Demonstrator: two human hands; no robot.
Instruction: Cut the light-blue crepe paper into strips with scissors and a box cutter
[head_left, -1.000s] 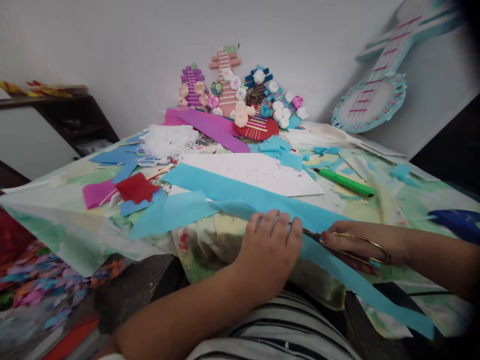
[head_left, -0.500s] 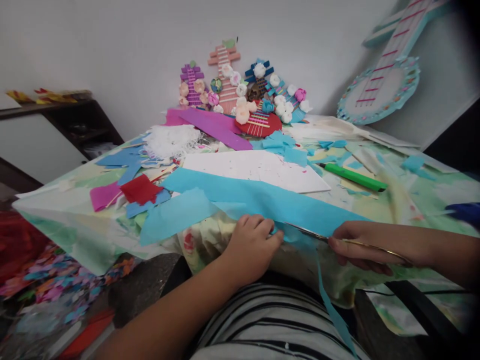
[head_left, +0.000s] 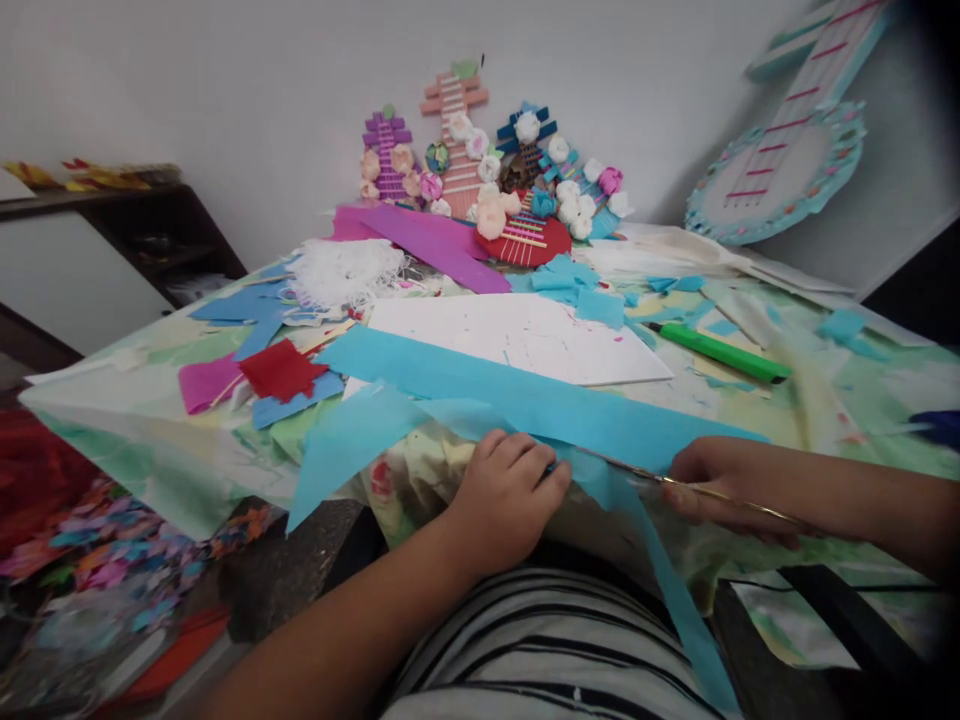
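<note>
My right hand (head_left: 724, 490) is closed on a pair of scissors (head_left: 731, 495) with gold-toned handles, blades pointing left. They lie along the near edge of a light blue paper strip (head_left: 360, 425). That strip's near edge is pinched in my left hand (head_left: 517, 495), fingers curled. From beside the blades a narrow cut piece (head_left: 679, 600) hangs down past the table edge to my lap. Just beyond both hands lies a longer, wider blue strip (head_left: 525, 395). Where the blade tips meet the paper is partly hidden.
A white board (head_left: 517, 335) lies behind the strips, with a green box cutter (head_left: 720, 352) to its right. White shredded fibre (head_left: 345, 275), purple paper (head_left: 450, 250) and a red paper piece (head_left: 281, 370) lie farther left. Decorated guitar-shaped crafts (head_left: 461, 150) lean on the wall.
The hanging cut piece is longer and wider to the eye. The scissors have shifted slightly right in view. The strip's left end hangs lower. Both hands keep their hold.
</note>
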